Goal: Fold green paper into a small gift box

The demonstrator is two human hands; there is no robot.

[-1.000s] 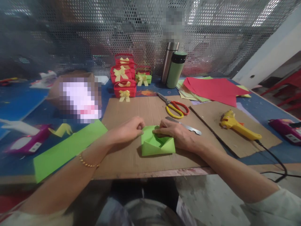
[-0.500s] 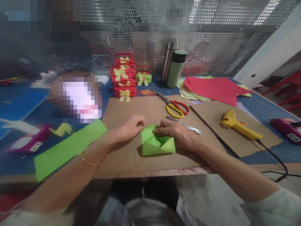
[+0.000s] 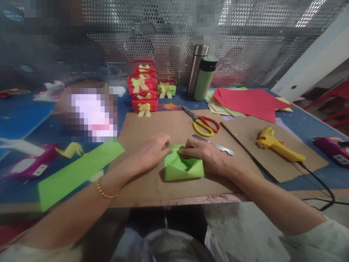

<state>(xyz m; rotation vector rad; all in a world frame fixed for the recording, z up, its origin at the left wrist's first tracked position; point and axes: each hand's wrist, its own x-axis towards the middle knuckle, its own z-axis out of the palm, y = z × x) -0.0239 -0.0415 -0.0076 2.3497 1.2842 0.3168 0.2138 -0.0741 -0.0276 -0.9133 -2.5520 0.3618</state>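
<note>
A small light-green folded paper box (image 3: 184,171) lies on the cardboard sheet (image 3: 141,185), its front wall standing and its back part partly covered by my hands. My left hand (image 3: 156,150) has its fingers curled at the back left corner of the box, thumb against the paper. My right hand (image 3: 203,153) is closed round the right back side, with its fingers bent over into the box; the fingertips are partly hidden. Just behind my right hand lies a flat metal blade (image 3: 225,149). Scissors (image 3: 203,125) with one yellow and one red-orange handle rest farther back.
A long green paper strip (image 3: 79,176) lies at left. Red boxes with yellow bows (image 3: 144,102) and a green bottle (image 3: 204,82) stand at the back. On the right, a yellow glue gun (image 3: 280,145) with its cord lies on cardboard, near red paper sheets (image 3: 251,102).
My left hand has moved slightly right, closer onto the back left corner of the green box. My right hand and the box have hardly moved.
</note>
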